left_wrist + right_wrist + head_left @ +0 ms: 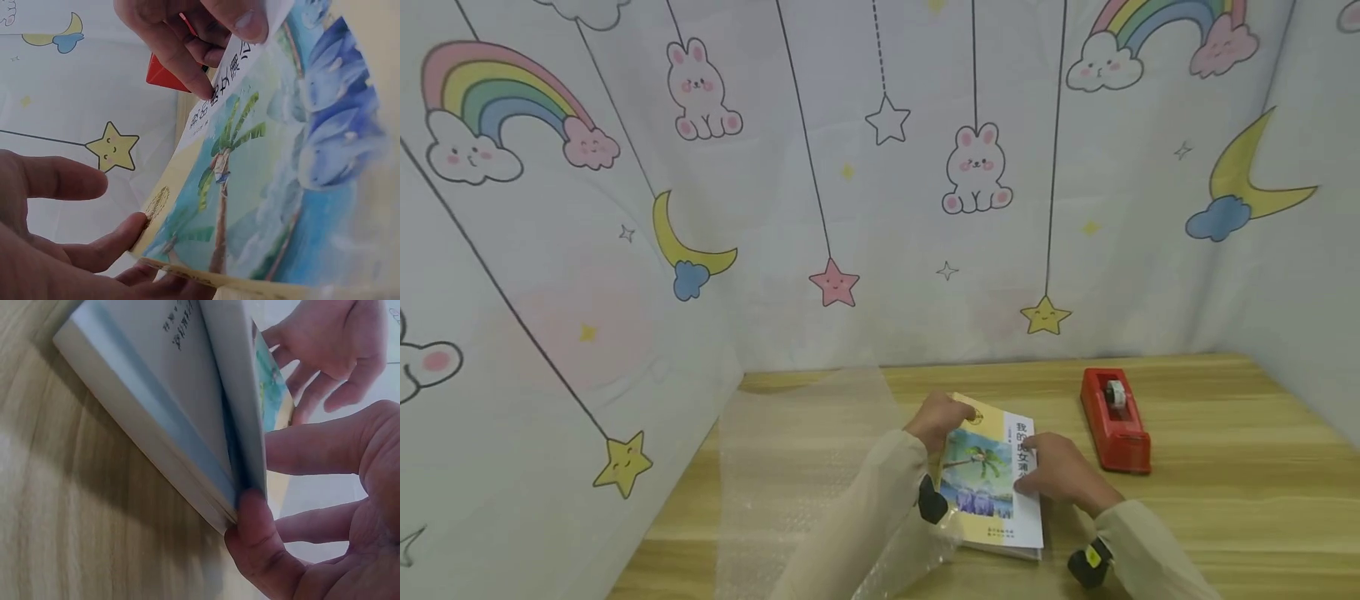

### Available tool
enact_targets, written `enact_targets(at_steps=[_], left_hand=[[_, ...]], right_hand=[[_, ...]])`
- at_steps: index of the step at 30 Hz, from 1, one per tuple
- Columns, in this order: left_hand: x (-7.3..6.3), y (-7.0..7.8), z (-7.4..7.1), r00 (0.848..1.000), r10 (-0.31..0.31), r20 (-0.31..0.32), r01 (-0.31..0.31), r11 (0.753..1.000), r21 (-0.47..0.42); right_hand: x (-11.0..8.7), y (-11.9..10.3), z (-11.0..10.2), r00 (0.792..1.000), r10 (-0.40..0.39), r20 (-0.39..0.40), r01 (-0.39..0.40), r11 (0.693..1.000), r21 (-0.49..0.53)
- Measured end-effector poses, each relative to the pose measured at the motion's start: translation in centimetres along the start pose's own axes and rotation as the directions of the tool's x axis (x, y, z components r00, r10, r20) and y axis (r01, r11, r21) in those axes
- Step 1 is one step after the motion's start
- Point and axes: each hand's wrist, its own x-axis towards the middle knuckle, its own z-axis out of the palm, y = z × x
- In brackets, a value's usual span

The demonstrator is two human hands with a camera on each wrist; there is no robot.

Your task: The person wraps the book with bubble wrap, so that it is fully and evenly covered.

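A paperback book point(977, 475) with a palm tree and blue-purple shapes on its yellow and white cover lies in front of me. My left hand point(938, 421) holds its upper left corner; in the left wrist view, fingertips point(140, 228) touch the cover and others go under the edge. At the right edge, my right hand point(1060, 471) pinches the front cover. The right wrist view shows the cover lifted a little off the pages point(144, 412), with one fingertip point(253, 512) at the gap. Clear bubble wrap point(790, 450) spreads left of the book, partly behind my left sleeve.
A red tape dispenser point(1112, 425) with a roll in it stands on the wooden table point(1225, 450), to the right beyond my right hand. White cloth point(895, 325) printed with rabbits, stars and rainbows hangs at the back and sides.
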Motion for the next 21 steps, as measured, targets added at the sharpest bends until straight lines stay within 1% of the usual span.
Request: enact_targets(at_steps=[3,5,7,12,16,18,21], left_hand=[[0.1,-0.3,0.0,0.999,0.037,0.029,-0.039,0.998,0.047],[0.2,-0.6,0.0,0.998,0.049,0.040,-0.051,0.997,0.052],[0.3,-0.8,0.0,0.997,0.069,0.034,-0.070,0.996,0.054],[0.5,-1.0,0.2,0.996,0.084,0.027,-0.086,0.995,0.046],[0.5,-0.5,0.1,0.997,0.070,0.026,-0.071,0.997,0.023],[0.4,-0.1,0.0,0.998,0.064,0.024,-0.064,0.998,-0.001],[0.3,0.5,-0.2,0.997,0.080,0.022,-0.079,0.996,-0.048]], right_hand=[[-0.1,0.0,0.0,1.000,0.005,-0.004,-0.005,1.000,-0.005],[-0.2,0.0,-0.1,1.000,0.015,-0.007,-0.015,1.000,0.001],[-0.2,0.0,-0.3,1.000,0.023,-0.005,-0.023,1.000,0.018],[-0.5,0.1,-1.1,0.999,0.034,-0.003,-0.033,0.997,0.073],[-0.5,0.6,-1.7,0.999,0.045,-0.017,-0.042,0.992,0.120],[-0.4,1.0,-1.9,0.999,0.040,-0.021,-0.036,0.986,0.161],[-0.4,1.5,-2.1,0.999,0.037,-0.013,-0.033,0.972,0.232]])
